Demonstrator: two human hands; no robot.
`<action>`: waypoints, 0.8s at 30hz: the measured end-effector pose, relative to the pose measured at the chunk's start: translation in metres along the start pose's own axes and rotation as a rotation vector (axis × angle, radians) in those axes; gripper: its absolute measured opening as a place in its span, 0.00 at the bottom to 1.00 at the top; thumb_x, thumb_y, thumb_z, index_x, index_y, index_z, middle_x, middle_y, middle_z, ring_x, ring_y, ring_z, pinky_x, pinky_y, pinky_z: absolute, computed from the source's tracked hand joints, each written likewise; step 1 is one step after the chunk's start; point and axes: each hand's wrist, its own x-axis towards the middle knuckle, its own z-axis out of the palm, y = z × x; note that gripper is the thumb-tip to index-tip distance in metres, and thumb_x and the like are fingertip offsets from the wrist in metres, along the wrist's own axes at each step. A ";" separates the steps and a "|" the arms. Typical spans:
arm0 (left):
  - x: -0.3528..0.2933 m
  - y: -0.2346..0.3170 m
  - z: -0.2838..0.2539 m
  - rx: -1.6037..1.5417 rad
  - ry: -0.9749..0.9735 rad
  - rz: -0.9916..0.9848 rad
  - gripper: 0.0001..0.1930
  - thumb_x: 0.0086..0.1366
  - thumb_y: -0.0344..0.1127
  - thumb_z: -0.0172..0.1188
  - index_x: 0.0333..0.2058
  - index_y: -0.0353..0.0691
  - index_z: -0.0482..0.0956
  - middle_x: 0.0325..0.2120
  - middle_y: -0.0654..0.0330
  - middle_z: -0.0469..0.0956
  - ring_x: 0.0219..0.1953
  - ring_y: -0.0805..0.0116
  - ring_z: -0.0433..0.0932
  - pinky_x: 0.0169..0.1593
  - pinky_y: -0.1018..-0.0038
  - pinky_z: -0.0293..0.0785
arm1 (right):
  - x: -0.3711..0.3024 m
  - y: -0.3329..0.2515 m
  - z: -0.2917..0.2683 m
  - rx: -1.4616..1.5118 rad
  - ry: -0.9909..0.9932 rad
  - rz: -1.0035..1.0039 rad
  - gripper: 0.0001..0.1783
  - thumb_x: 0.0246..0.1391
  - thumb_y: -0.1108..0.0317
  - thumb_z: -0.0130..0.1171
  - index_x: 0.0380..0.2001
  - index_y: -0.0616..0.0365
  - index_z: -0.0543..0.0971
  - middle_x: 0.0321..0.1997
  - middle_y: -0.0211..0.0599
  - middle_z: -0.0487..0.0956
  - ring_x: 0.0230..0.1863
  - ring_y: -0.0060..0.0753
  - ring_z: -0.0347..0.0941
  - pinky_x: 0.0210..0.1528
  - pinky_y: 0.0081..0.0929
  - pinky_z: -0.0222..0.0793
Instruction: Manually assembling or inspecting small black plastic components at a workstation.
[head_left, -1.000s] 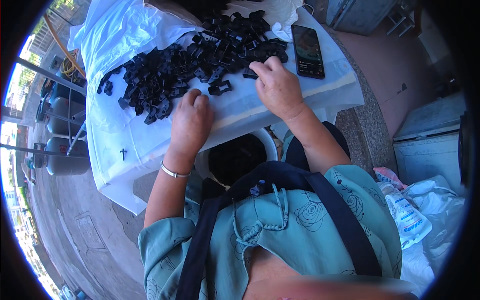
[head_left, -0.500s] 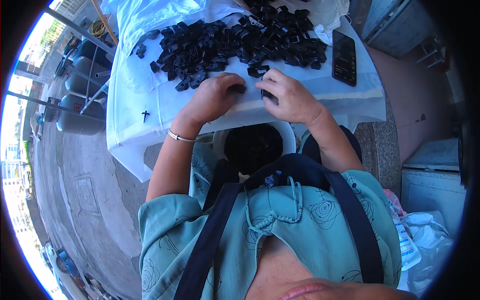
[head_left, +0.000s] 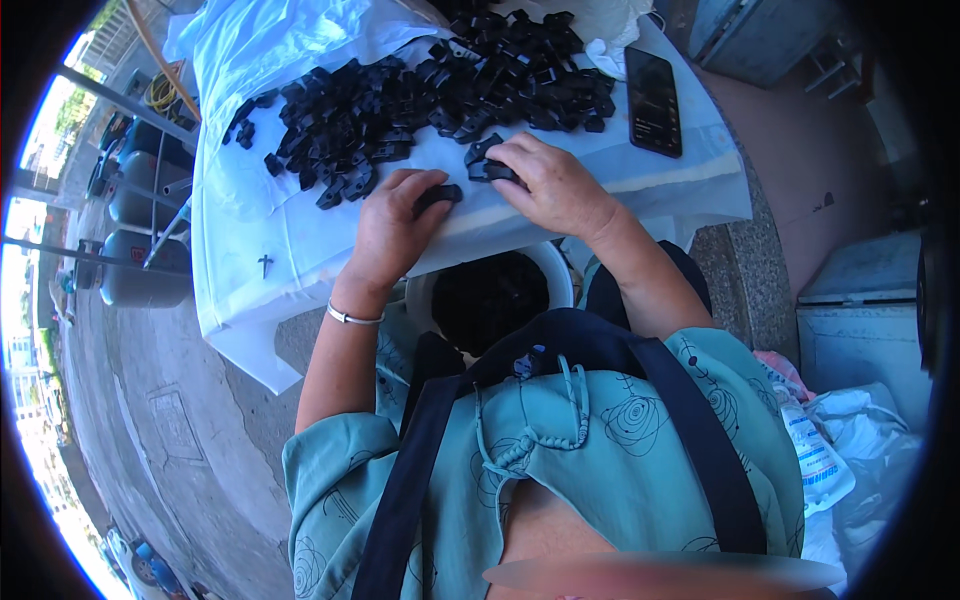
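A small black plastic part (head_left: 440, 195) is pinched between the thumb and fingers of my left hand (head_left: 392, 222), just over the table's near side. To its right, my right hand (head_left: 558, 186) has its fingers closed on another black plastic part (head_left: 492, 172), with a further black piece (head_left: 483, 147) right against it on the far side. My fingers hide some of both held parts. Beyond my hands spreads a large heap of similar black plastic parts (head_left: 345, 115) on the white-covered table (head_left: 225, 215).
A white bucket (head_left: 562, 268) with black contents stands below the table's front edge, between my legs. At the right of the heap lies a dark phone (head_left: 653, 103). A small black cross-shaped piece (head_left: 265, 265) lies at the left. Crumpled plastic sheeting (head_left: 290, 40) covers the back left.
My right hand has moved to the far-left side and now grips a part beside another piece. The left hand has turned, showing its part more plainly. The whole view has shifted slightly.
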 end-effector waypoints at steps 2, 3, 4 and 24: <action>-0.003 0.004 -0.001 0.020 -0.028 -0.122 0.18 0.50 0.26 0.67 0.42 0.39 0.78 0.34 0.56 0.77 0.29 0.63 0.77 0.35 0.72 0.74 | 0.000 -0.001 0.003 0.009 0.039 0.028 0.18 0.50 0.72 0.61 0.46 0.60 0.75 0.40 0.43 0.75 0.37 0.41 0.76 0.38 0.31 0.74; -0.006 0.003 -0.001 -0.003 -0.020 -0.107 0.26 0.48 0.24 0.67 0.49 0.41 0.75 0.33 0.58 0.77 0.25 0.70 0.73 0.33 0.76 0.73 | 0.002 -0.004 0.004 0.103 0.068 0.003 0.19 0.50 0.72 0.61 0.47 0.59 0.75 0.39 0.43 0.76 0.37 0.41 0.76 0.38 0.31 0.74; -0.007 0.002 0.001 -0.008 -0.024 -0.098 0.26 0.48 0.24 0.67 0.49 0.41 0.75 0.33 0.58 0.77 0.25 0.70 0.73 0.33 0.76 0.73 | 0.004 -0.006 0.007 0.197 0.096 -0.022 0.19 0.50 0.72 0.61 0.47 0.59 0.75 0.39 0.43 0.76 0.37 0.41 0.76 0.38 0.31 0.74; -0.013 0.001 0.000 -0.011 0.045 -0.049 0.19 0.53 0.30 0.67 0.44 0.37 0.76 0.35 0.56 0.77 0.28 0.66 0.77 0.35 0.75 0.75 | -0.009 -0.016 0.013 -0.073 0.245 -0.249 0.17 0.52 0.66 0.58 0.47 0.52 0.77 0.46 0.38 0.77 0.49 0.41 0.72 0.49 0.37 0.66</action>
